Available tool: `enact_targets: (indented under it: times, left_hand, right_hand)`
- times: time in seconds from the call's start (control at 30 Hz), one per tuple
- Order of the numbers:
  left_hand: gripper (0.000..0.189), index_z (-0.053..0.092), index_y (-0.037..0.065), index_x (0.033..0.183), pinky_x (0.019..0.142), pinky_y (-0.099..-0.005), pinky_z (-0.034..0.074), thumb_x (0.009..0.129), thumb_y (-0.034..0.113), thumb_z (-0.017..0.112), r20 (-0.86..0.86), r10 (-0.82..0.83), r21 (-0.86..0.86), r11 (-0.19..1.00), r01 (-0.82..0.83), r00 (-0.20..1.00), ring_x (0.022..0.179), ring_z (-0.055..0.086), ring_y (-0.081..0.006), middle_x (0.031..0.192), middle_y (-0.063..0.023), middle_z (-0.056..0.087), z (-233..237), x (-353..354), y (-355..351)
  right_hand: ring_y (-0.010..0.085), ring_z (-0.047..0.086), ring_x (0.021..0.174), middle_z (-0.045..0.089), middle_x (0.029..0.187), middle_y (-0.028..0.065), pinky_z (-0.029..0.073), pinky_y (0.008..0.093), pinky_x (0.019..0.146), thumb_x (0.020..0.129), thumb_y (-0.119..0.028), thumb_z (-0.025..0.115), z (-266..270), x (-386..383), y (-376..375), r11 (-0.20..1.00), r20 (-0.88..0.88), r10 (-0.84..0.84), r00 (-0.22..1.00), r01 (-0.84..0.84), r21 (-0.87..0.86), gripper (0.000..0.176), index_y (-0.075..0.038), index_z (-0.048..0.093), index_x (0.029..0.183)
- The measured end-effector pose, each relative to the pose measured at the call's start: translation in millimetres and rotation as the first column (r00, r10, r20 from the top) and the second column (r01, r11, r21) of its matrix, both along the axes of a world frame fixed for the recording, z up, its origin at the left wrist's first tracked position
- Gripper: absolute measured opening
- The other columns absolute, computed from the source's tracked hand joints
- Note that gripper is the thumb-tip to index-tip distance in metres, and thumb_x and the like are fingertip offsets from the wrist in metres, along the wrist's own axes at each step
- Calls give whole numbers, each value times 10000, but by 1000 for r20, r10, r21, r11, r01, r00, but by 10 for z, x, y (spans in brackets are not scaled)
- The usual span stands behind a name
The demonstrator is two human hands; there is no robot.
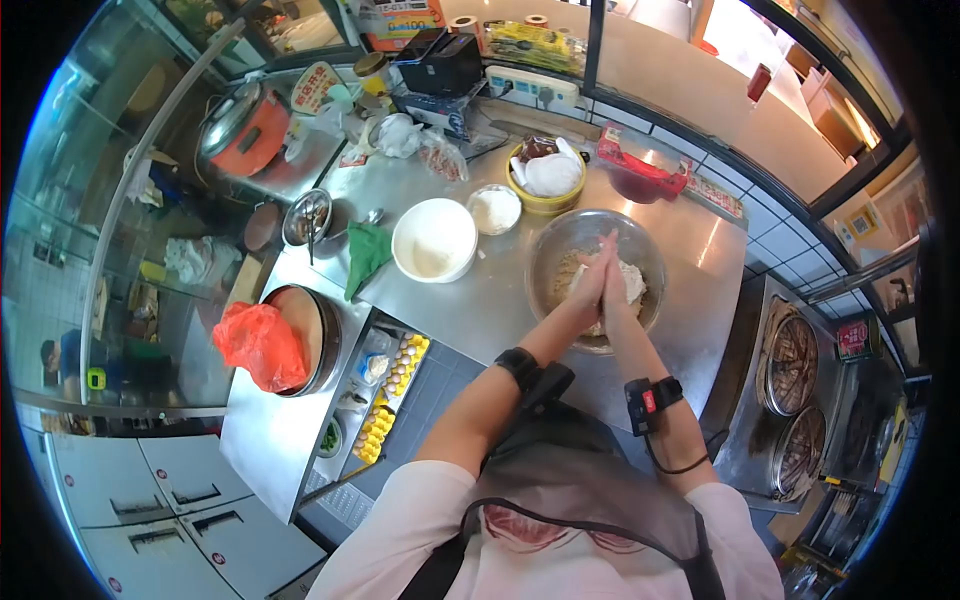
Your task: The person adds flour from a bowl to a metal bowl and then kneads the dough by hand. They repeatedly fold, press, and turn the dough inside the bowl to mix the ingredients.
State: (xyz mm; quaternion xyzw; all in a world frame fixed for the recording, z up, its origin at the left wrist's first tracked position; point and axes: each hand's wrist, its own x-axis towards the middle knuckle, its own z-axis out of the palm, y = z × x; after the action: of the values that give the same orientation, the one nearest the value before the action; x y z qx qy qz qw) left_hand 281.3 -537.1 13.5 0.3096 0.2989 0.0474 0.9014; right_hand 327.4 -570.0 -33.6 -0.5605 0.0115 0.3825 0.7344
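A large steel bowl [540, 250] on the metal counter holds flour and a crumbly, tan mixture. Over it, my left hand [592, 280] and my right hand [613, 283] are pressed palm to palm, fingers stretched out toward the bowl's far side. Whether anything lies between the palms is hidden. White flour [632, 280] shows beside my right hand. To the left stands a white bowl [435, 240] with some pale powder in it, and behind that a smaller bowl of flour [495, 210]. A yellow container [545, 203] with a white bag sits behind the steel bowl.
At left are a green cloth [368, 257], a red plastic bag [262, 345] and a small steel bowl [307, 217]. Egg trays [374, 432] lie in an opening below the counter. Round steamers [790, 365] stand at right, and a red rice cooker [245, 135] at back left.
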Motion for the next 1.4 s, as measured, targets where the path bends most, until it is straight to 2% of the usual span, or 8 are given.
enact_targets:
  times: [0.17,0.27,0.43,0.53,0.77,1.13,1.3,1.4]
  left_hand:
    - [659,228,118,1411,1063,-349,175,904,516,368,48,-36,52,998,34,998,1326,205,-235,1460,-74,197,-36,119,-8]
    - [587,243,201,1410,1071,-381,145,916,502,344,70,-47,173,984,35,996,1335,179,-267,1465,-71,189,42,142,-84]
    - [529,248,265,1402,1074,-411,130,924,480,325,176,-57,517,855,-43,983,1334,163,-318,1466,-108,185,-664,441,22]
    - [545,215,221,1408,1034,-562,139,916,399,368,-136,12,960,248,129,991,1325,149,-406,1441,-175,217,-361,234,163]
    - [660,185,97,1406,1009,-600,159,842,241,495,-135,239,899,-378,220,962,1323,187,-393,1428,-191,238,-360,112,-156]
    - [705,223,-17,1368,1036,-584,109,749,123,529,-271,-2,825,-515,231,963,1327,207,-364,1411,-236,238,-386,-84,-140]
    - [656,310,-34,1333,1056,-555,90,762,210,523,-277,-21,782,-586,213,961,1324,205,-374,1406,-239,246,-453,-93,-191]
    - [645,342,-40,1315,1069,-530,92,766,245,525,-330,6,659,-714,235,944,1325,195,-380,1394,-236,273,-457,-128,-212]
  right_hand:
    - [239,355,1237,356,1366,156,245,336,1038,934,-510,261,44,306,-458,838,-489,404,773,-99,537,622,-92,250,1394]
    - [224,360,1232,375,1354,127,257,332,1033,940,-496,265,483,-102,-271,993,-11,32,999,-33,-109,604,-105,234,1399]
    - [189,300,1273,317,1396,79,237,333,1044,940,-468,318,394,-131,-317,994,-71,42,997,-35,103,608,-54,259,1381]
    - [165,351,1232,360,1362,73,285,304,1010,942,-401,381,421,-185,-309,989,-24,58,998,-54,140,571,-42,272,1372]
    - [152,540,863,569,983,82,448,301,720,950,-240,401,68,295,-305,972,196,44,980,4,-236,299,8,518,1071]
    - [179,565,849,580,971,83,461,302,727,904,-242,470,-111,367,-297,996,-128,-43,991,53,74,294,-2,538,1060]
    - [182,557,877,584,998,92,435,284,793,827,-207,592,-148,202,-272,974,680,110,724,57,-219,319,21,539,1044]
    - [149,551,764,604,845,84,443,269,689,812,-175,607,-239,403,-276,956,529,224,818,-78,-284,216,24,579,892]
